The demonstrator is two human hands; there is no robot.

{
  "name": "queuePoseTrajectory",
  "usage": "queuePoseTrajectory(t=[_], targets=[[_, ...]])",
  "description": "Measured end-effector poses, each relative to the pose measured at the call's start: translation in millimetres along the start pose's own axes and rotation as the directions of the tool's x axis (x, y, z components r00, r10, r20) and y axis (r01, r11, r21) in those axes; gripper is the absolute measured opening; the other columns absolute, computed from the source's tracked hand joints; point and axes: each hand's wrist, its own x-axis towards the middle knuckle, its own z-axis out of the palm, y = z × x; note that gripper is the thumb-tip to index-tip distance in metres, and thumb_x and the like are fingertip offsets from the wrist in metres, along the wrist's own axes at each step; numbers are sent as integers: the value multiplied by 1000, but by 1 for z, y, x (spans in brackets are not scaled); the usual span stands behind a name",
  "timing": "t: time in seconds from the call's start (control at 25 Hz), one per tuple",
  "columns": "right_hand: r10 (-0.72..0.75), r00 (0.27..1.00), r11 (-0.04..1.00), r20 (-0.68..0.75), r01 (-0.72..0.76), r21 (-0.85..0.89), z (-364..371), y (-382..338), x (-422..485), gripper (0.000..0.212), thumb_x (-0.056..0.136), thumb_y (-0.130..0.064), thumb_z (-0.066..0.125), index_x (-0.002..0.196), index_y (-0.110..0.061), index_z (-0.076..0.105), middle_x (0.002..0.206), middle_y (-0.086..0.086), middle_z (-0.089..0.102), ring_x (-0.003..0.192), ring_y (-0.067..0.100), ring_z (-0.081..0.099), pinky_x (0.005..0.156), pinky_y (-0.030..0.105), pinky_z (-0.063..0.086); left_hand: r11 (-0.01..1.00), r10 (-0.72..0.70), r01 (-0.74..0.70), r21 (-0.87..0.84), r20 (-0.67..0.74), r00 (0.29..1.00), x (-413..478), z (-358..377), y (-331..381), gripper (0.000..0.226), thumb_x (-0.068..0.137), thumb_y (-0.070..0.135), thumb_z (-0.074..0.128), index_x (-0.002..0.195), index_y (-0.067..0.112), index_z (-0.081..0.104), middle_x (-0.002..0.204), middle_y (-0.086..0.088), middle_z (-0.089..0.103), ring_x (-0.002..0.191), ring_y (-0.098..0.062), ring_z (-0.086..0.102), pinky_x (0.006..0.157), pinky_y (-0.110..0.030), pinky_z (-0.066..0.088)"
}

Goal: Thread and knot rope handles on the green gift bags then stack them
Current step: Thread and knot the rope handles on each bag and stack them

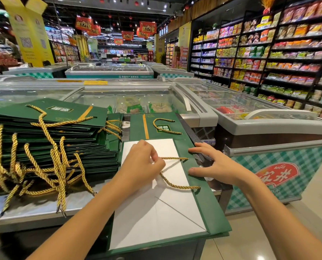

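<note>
Many bags (62, 113) are stacked left; one green bag (209, 209) is laid flat beside them.
Long axis pointed away, handle edge rightward, pressed by the spread right hand (214, 166); rope (177, 186) pinched by the left hand (143, 164).

- The opened bag (211, 209) lies on the tabletop (34, 209), with its near end past the edge.
- On the opened bag: a rope handle (175, 187).
- Left of it: a stack of bags (53, 139).
- Behind it: another bag (136, 128), then a freezer chest (130, 98).
- Right of it: a second freezer (269, 124), with shelves (269, 59) beyond.
</note>
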Motion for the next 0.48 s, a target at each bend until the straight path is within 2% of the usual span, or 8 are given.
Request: queuePoseTrajectory(t=[0.12,0.28,0.32,0.4,0.48], targets=[[-4,1000,1000,-6,4,-18,0,-2,0,81,67,-69,77,140,-52,48,158,-32,20,143,-5,22,119,30,23,999,-19,18,-31,-35,999,-9,-14,-6,13,93,23,57,83,14,58,101,3,54,95,-13,54,83,-29,48],[3,1000,1000,-12,-3,-9,-1,-6,-2,80,69,-64,78,142,-50,47,159,-29,21,137,-5,25,112,26,24,995,-8,7,95,10,1000,-22,-21,-10,13,100,25,50,90,18,54,94,4,55,87,-14,51,70,-25,39],[3,1000,1000,-16,-4,-11,-1,-7,-3,82,69,-65,77,143,-50,47,159,-29,21,138,-5,24,115,28,23,998,-23,22,52,17,1000,-26,-20,-9,11,101,24,50,92,19,53,90,3,60,80,-14,54,66,-27,42],[0,1000,1000,-29,0,-19,1,-8,-5,82,69,-66,75,144,-51,46,161,-28,20,144,-3,20,121,35,20,984,-81,82,-158,16,997,-31,-18,-6,6,99,18,53,96,22,52,81,-1,68,68,-14,59,67,-36,50],[-6,1000,1000,-27,6,-19,1,-10,-7,79,71,-67,73,143,-53,46,162,-26,19,150,0,15,124,39,18,941,-137,132,-310,8,991,-33,-16,-7,13,96,12,55,100,23,50,76,-5,67,62,-15,55,66,-39,50]])
